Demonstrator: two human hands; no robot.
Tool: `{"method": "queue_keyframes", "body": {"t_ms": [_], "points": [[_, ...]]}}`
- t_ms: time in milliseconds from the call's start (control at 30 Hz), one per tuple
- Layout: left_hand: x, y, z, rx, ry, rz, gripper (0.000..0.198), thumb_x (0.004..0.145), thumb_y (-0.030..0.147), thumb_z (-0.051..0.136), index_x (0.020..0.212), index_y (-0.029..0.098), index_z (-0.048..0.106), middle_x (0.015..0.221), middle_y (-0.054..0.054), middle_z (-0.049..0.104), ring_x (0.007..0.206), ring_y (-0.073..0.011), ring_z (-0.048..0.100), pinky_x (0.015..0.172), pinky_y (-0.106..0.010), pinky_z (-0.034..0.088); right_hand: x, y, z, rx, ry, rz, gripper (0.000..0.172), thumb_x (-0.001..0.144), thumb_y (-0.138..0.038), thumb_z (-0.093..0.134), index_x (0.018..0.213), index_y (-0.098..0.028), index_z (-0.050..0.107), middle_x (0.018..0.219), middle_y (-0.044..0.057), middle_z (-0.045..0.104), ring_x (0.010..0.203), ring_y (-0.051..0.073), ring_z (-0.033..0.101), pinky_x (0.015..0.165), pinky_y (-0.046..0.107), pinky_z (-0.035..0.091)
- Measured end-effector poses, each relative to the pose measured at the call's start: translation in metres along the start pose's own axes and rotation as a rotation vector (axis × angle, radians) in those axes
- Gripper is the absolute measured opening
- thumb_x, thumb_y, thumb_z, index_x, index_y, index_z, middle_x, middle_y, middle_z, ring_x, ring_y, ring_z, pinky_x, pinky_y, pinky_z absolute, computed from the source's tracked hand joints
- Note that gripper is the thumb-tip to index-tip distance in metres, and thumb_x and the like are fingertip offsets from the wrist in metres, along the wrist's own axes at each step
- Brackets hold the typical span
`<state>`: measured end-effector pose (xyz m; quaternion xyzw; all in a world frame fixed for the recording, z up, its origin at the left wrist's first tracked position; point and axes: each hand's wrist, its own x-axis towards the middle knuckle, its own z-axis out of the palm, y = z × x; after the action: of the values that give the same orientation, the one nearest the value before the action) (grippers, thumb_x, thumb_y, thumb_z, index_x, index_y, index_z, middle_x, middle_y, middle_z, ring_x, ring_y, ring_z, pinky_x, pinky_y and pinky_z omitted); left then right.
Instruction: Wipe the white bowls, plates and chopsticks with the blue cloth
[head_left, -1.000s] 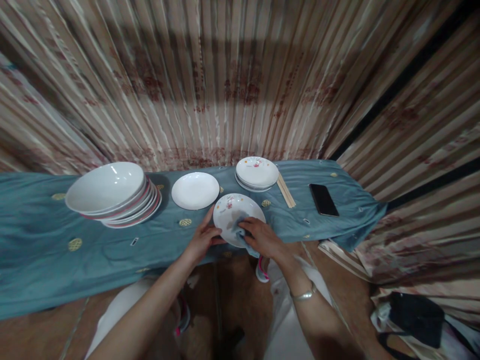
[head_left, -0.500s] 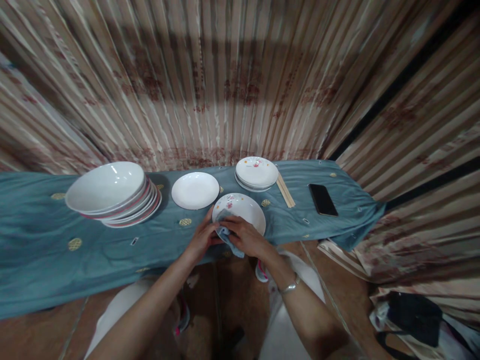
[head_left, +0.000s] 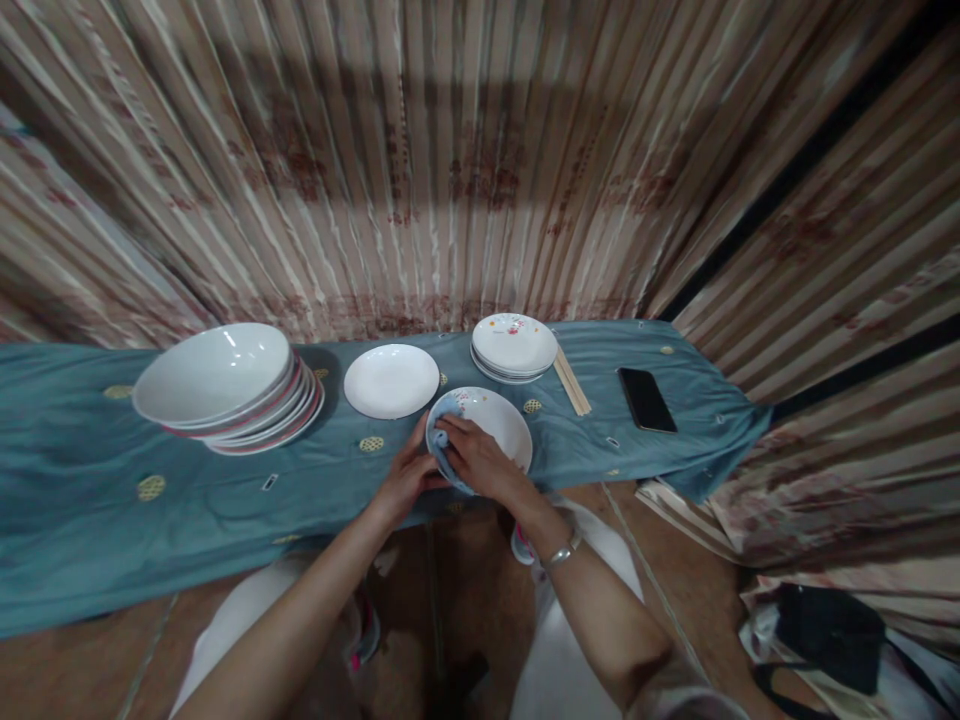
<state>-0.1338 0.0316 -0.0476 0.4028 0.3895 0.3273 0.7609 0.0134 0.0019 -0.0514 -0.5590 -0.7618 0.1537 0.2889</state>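
A white dish with a small flower pattern (head_left: pixel 499 424) rests at the near edge of the table. My left hand (head_left: pixel 405 477) grips its left rim with curled fingers. My right hand (head_left: pixel 480 460) presses a light blue cloth (head_left: pixel 441 432) against the dish's left inner side, fingers closed over the cloth. A silver bracelet sits on my right wrist.
A teal cloth covers the table (head_left: pixel 187 500). On it stand a stack of large white bowls (head_left: pixel 225 385), a single white plate (head_left: pixel 391 380), a stack of small flowered dishes (head_left: pixel 514 346), wooden chopsticks (head_left: pixel 572 382) and a black phone (head_left: pixel 646 399). Striped curtains hang behind. A dark bag (head_left: pixel 832 625) lies lower right.
My right hand with the cloth has moved from the dish's near right part across to its left inner side. My left hand has kept its hold on the rim.
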Motion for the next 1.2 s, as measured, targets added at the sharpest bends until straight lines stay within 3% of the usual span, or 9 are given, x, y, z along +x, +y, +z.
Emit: {"method": "queue_keyframes", "body": {"t_ms": [333, 433, 533, 700, 867, 1200], "points": [[-0.002, 0.001, 0.001, 0.001, 0.007, -0.002, 0.083, 0.066, 0.008, 0.061, 0.144, 0.024, 0.038, 0.074, 0.001, 0.066, 0.066, -0.0165, 0.060, 0.062, -0.032, 0.056, 0.013, 0.017, 0.004, -0.141, 0.052, 0.074, 0.046, 0.090, -0.011, 0.041, 0.134, -0.005, 0.047, 0.141, 0.021, 0.045, 0.131, 0.026, 0.043, 0.112, 0.044, 0.036], [-0.002, 0.001, 0.000, -0.003, -0.010, 0.005, 0.087, 0.065, 0.011, 0.065, 0.145, 0.026, 0.036, 0.079, 0.000, 0.068, 0.071, -0.0180, 0.062, 0.063, -0.033, 0.057, 0.016, 0.024, 0.003, -0.265, 0.042, 0.095, 0.046, 0.090, -0.009, 0.038, 0.135, -0.002, 0.046, 0.141, 0.021, 0.045, 0.134, 0.025, 0.039, 0.113, 0.040, 0.035], [-0.002, 0.001, 0.000, -0.004, -0.013, 0.007, 0.092, 0.062, 0.013, 0.068, 0.147, 0.027, 0.033, 0.088, -0.002, 0.070, 0.075, -0.0193, 0.063, 0.064, -0.034, 0.057, 0.015, 0.030, 0.002, -0.388, 0.023, 0.117, 0.046, 0.092, -0.008, 0.035, 0.136, -0.002, 0.045, 0.142, 0.020, 0.045, 0.136, 0.024, 0.037, 0.113, 0.038, 0.034], [-0.002, 0.003, 0.000, 0.019, -0.031, 0.010, 0.095, 0.061, 0.014, 0.067, 0.148, 0.026, 0.030, 0.084, -0.001, 0.070, 0.073, -0.0195, 0.064, 0.064, -0.035, 0.058, 0.007, 0.037, -0.005, -0.494, -0.012, 0.199, 0.045, 0.093, -0.010, 0.035, 0.136, -0.005, 0.045, 0.142, 0.018, 0.046, 0.134, 0.023, 0.039, 0.110, 0.038, 0.036], [-0.003, 0.004, 0.001, 0.039, -0.025, 0.015, 0.095, 0.062, 0.013, 0.067, 0.148, 0.025, 0.029, 0.076, 0.001, 0.068, 0.069, -0.0171, 0.063, 0.063, -0.033, 0.058, -0.004, 0.038, -0.013, -0.523, -0.069, 0.263, 0.043, 0.092, -0.007, 0.033, 0.132, -0.006, 0.049, 0.137, 0.015, 0.052, 0.132, 0.020, 0.040, 0.110, 0.036, 0.034], [-0.002, 0.005, 0.002, 0.032, -0.025, 0.010, 0.092, 0.061, 0.011, 0.064, 0.147, 0.025, 0.032, 0.083, -0.001, 0.070, 0.072, -0.0180, 0.064, 0.064, -0.034, 0.058, -0.032, 0.025, -0.031, -0.406, -0.135, 0.377, 0.042, 0.091, -0.009, 0.039, 0.131, -0.011, 0.054, 0.136, 0.015, 0.054, 0.121, 0.022, 0.053, 0.103, 0.034, 0.041]]}}
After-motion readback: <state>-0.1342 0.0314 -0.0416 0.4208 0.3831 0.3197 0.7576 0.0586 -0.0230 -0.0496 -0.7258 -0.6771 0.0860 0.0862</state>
